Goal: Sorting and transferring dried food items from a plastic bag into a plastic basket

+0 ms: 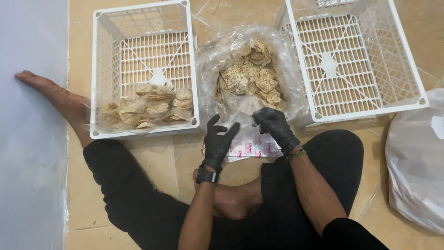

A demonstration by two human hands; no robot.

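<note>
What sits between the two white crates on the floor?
In the head view, a clear plastic bag of round crackers lies between the left crate and right crate.

Bright, soft light from above; faint shadows on floor (152, 162) (hardly any glare), sharp middle, edges bend slightly.

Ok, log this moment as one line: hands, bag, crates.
left black-gloved hand: fingers spread on small clear plastic bag | right black-gloved hand: pinching bag's top | left white plastic crate: packed crackers | right white plastic crate: none
</note>
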